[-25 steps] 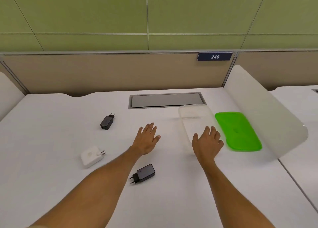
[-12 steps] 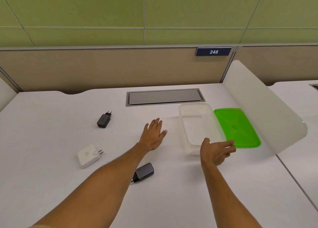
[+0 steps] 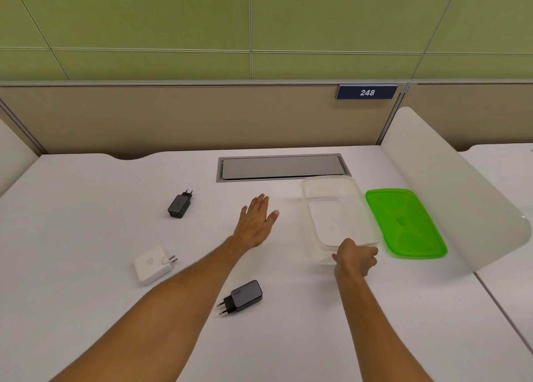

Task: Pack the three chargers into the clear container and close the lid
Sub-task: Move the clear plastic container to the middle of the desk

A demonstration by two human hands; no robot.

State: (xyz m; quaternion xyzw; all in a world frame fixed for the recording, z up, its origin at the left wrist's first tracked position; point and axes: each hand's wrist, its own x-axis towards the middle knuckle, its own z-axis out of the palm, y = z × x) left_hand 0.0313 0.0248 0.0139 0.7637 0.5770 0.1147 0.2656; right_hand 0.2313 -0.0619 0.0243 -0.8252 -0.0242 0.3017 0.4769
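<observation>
The clear container (image 3: 334,208) stands empty on the white desk, right of centre. My right hand (image 3: 355,257) grips its near rim, fingers curled over the edge. The green lid (image 3: 405,223) lies flat just right of the container. My left hand (image 3: 257,220) hovers flat and open, left of the container, holding nothing. Three chargers lie on the desk: a small black charger (image 3: 179,204) at the far left, a white charger (image 3: 153,264) nearer on the left, and a black charger marked with writing (image 3: 245,295) between my forearms.
A grey cable hatch (image 3: 281,166) is set into the desk behind the container. A frosted white divider panel (image 3: 450,185) rises along the desk's right side, close to the lid. A beige partition with a sign reading 248 (image 3: 367,92) closes the back.
My right hand slid from above the container down to its near rim and closed on it. My left hand drifted slightly forward and right, still open.
</observation>
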